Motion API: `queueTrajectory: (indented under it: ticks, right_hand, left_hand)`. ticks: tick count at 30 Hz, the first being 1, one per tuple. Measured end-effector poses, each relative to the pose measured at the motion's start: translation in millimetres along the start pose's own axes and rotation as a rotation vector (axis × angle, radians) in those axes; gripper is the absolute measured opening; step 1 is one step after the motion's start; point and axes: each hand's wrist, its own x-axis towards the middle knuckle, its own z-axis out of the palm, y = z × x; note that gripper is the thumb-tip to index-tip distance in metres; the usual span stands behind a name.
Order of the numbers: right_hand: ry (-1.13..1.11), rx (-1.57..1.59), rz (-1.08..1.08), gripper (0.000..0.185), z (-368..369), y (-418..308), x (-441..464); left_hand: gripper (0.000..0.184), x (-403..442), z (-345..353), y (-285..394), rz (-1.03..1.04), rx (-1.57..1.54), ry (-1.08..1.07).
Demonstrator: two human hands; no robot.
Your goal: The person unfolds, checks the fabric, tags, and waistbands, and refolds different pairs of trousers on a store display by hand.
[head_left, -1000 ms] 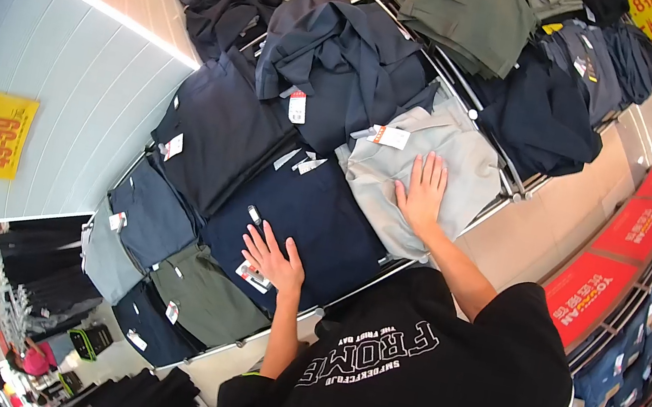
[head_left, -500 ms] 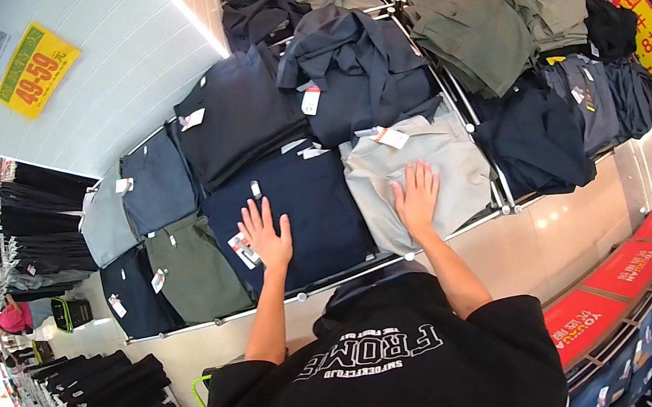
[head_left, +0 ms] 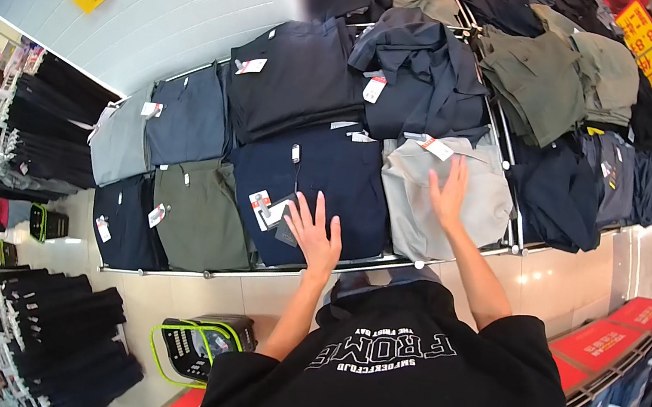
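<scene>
My left hand point(head_left: 315, 236) is open, fingers spread, over the front edge of a stack of folded navy trousers point(head_left: 349, 195). Close to its fingertips is a white and red tag point(head_left: 264, 210), with a dark tag partly behind the hand. Over a light grey folded garment point(head_left: 408, 205), my right hand point(head_left: 447, 194) is open with fingers extended. I cannot tell whether either palm touches the cloth. A paper tag point(head_left: 435, 147) lies at the grey garment's back edge, near my right fingertips.
More folded trousers sit around: olive point(head_left: 202, 212), black point(head_left: 300, 77) and a rumpled dark garment point(head_left: 422, 77). A metal rail point(head_left: 420, 265) edges the display. A black and green shopping basket point(head_left: 200, 347) stands on the floor at left. Red signs point(head_left: 613, 333) top a rack at right.
Both hands have shifted relative to the garments, the left toward the front edge of the navy stack. My view has turned, and the shopping basket now shows fully.
</scene>
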Motion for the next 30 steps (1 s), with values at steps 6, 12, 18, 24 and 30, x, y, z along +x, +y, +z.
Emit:
queueTrajectory:
  ticks: [6,12,18,24,30]
  right_hand:
    - [0.04,0.014,0.012,0.092,7.6,18.5,169.5]
    - [-0.195,-0.1,0.065,0.105,32.9,13.0,284.1]
    - [-0.079,0.184,0.086,0.039,45.7,14.1,303.5]
    - [-0.025,1.048,-0.403,0.043,-89.2,-120.3,265.7]
    - [-0.416,1.599,-1.113,0.038,-181.2,-185.2,119.6]
  left_hand:
    - [0.069,-25.3,27.0,13.1,-0.131,0.168,-0.084]
    - [0.068,-20.0,39.3,17.5,-0.172,0.215,-0.018]
    - [0.045,-5.8,28.2,54.2,-0.361,-0.1,0.169]
    - [0.03,31.9,29.1,128.6,-0.635,-0.869,0.127]
    - [0.062,47.3,46.0,180.5,-0.827,-2.085,-0.15]
